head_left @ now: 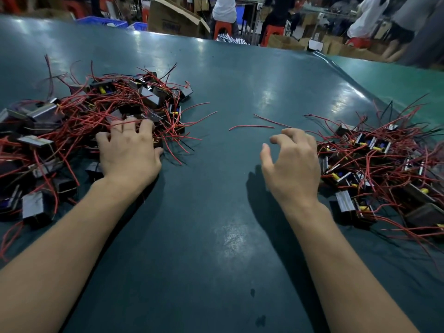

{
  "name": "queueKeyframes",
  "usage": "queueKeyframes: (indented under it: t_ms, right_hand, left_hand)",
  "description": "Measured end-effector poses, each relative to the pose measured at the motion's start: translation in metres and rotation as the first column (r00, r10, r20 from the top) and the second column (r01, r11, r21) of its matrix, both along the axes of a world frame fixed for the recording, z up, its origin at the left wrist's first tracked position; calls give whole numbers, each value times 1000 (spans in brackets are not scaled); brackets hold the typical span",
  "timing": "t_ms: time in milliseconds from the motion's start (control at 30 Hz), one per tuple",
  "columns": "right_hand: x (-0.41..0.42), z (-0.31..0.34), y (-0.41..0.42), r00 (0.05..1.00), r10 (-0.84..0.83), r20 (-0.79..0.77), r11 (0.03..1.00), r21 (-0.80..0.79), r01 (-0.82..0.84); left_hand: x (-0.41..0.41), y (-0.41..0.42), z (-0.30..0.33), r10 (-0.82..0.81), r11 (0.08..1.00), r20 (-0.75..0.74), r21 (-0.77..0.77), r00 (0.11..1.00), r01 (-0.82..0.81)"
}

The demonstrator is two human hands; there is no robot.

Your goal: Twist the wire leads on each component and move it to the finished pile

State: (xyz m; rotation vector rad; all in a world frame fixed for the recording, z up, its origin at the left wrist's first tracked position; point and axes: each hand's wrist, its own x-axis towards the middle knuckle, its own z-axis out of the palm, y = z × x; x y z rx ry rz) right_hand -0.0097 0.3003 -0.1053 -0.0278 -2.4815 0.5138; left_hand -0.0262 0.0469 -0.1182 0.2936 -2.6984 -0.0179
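Your left hand lies palm-down on the near edge of the left pile of components, fingers spread into the red leads, grip not discernible | your right hand hovers above the table, fingers loosely curled, holding nothing | right pile just beside it | 2 loose red wires ahead, between your hands

Two tangled heaps of small black box-shaped components with long red wire leads lie well apart, one heap at left, the other at right.
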Motion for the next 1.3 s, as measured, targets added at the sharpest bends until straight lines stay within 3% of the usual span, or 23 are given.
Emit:
queueKeyframes:
  t_ms: [133,200,267,333,367,400,467,500,567,633,700,767,800,867,933,1067,1200,1300]
  right_hand:
    - [-2,-3,2,999,24,36,1000,-14,-23]
    - [-1,-2,1,999,42,24,999,-19,-41]
    - [1,-1,-2,995,83,-46,996,-17,-84]
    - [3,-1,-8,978,196,-77,972,-116,-204]
    - [4,0,-13,953,302,-38,910,-286,-300]
    - [7,2,-20,897,441,29,770,-526,-362]
    - [12,4,-35,702,705,102,365,-900,-237]
    - [13,5,-39,618,778,117,246,-961,-128]
    - [13,5,-39,555,825,106,140,-990,-20]
    - [10,6,-34,599,797,73,107,-994,-21]
    - [8,6,-28,661,742,113,182,-983,-36]
    - [7,5,-25,701,696,157,245,-969,-27]
    - [6,4,-25,709,688,155,244,-970,-25]
    - [7,5,-25,703,697,141,220,-975,-22]
    - [7,6,-24,681,723,119,181,-983,-21]
    - [7,6,-23,645,762,58,140,-987,-76]
    - [8,6,-27,660,747,81,179,-980,-82]
    - [7,6,-24,688,722,77,200,-975,-100]
  left_hand:
    - [5,3,5,-37,995,-152,81,988,50]
    - [13,10,7,-98,992,-259,51,961,115]
    - [20,19,12,-218,968,-436,14,873,249]
    - [26,29,16,-422,875,-573,-56,703,480]
    - [28,34,16,-547,785,-585,-111,599,609]
    - [29,39,14,-661,676,-565,-162,494,719]
    - [33,50,10,-794,480,-503,-175,341,860]
    - [35,54,8,-817,418,-485,-121,314,901]
    - [35,55,7,-824,354,-465,23,323,935]
    - [34,47,11,-789,396,-476,92,390,914]
    - [28,32,14,-663,610,-484,94,571,787]
    - [19,15,14,-442,854,-371,103,817,509]
    - [15,9,13,-323,930,-249,95,913,355]
    - [9,3,8,-157,987,0,41,988,157]
    - [6,1,3,-116,993,55,1,992,116]
    - [10,6,6,-237,970,-129,13,963,241]
    - [20,18,11,-531,820,-143,164,835,549]
    - [32,35,8,-610,734,-164,250,775,631]
